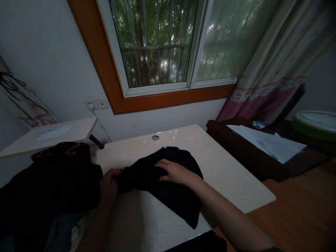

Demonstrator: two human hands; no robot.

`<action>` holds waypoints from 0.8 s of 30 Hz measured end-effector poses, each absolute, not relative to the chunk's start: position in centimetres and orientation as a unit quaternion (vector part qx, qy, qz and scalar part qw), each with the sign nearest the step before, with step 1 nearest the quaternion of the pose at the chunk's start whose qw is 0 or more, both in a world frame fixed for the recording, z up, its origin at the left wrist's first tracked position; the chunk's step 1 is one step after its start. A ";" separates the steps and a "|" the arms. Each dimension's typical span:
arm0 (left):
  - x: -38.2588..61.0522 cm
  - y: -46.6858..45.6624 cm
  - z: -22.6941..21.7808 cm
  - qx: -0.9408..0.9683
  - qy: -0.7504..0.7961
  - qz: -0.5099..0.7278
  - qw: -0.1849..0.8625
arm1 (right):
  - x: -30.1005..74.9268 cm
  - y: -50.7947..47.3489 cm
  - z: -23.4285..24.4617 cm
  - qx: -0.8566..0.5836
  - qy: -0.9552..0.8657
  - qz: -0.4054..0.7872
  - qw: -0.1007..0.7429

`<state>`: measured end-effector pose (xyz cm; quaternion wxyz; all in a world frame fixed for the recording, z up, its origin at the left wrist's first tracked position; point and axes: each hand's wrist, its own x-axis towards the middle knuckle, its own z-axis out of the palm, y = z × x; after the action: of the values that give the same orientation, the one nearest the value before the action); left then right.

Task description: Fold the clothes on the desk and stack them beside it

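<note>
A black garment [170, 196] lies spread across the middle of a pale white table [231, 175]. My right hand [174, 171] rests flat on top of it, fingers stretched out toward the left. At the garment's left end, my left hand [109, 182] is closed on a bunched edge of the cloth. A small hole [155, 138] sits in the tabletop just beyond the garment.
A heap of dark clothes [52, 185] with pink markings fills the left. Behind it is a slanted light board [49, 136] with a paper. A dark desk [262, 154] with white sheets stands right, by a curtain [275, 70] and window [162, 45].
</note>
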<state>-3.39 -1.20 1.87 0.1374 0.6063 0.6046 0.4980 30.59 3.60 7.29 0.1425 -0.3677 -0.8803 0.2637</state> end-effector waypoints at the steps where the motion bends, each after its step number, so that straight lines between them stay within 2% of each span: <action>1: -3.5 -1.2 1.7 0.598 0.610 0.501 0.136 | 30.0 3.5 6.8 -0.385 -0.884 0.235 0.119; 4: -3.8 -1.2 1.4 0.579 0.630 0.503 0.118 | 28.9 3.3 6.0 -0.419 -0.889 0.166 0.078; 6: -4.0 -1.1 1.3 0.570 0.645 0.499 0.102 | 28.7 3.2 6.2 -0.414 -0.894 0.144 0.092; 9: -4.3 -1.2 1.2 0.567 0.661 0.485 0.074 | 29.0 3.5 7.3 -0.408 -0.885 0.147 0.170; 12: -4.2 -1.2 1.6 0.586 0.656 0.475 0.023 | 29.5 4.1 8.9 -0.403 -0.837 0.185 0.321; 15: -3.5 -1.4 2.6 0.632 0.617 0.467 -0.048 | 29.4 4.6 10.8 -0.397 -0.733 0.255 0.490; 17: -2.7 -1.6 3.3 0.668 0.578 0.460 -0.082 | 28.9 4.6 12.3 -0.390 -0.636 0.345 0.569; 21: -0.9 -1.9 4.4 0.735 0.500 0.450 -0.086 | 27.2 3.4 15.5 -0.320 -0.425 0.555 0.640; 24: 0.3 -2.0 4.3 0.779 0.458 0.428 -0.028 | 25.5 2.0 17.3 -0.253 -0.344 0.622 0.657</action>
<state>0.30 -2.01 4.33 -0.0284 0.7786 0.4583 0.4278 25.54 1.96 17.27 0.6567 -0.2526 -0.3440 0.6218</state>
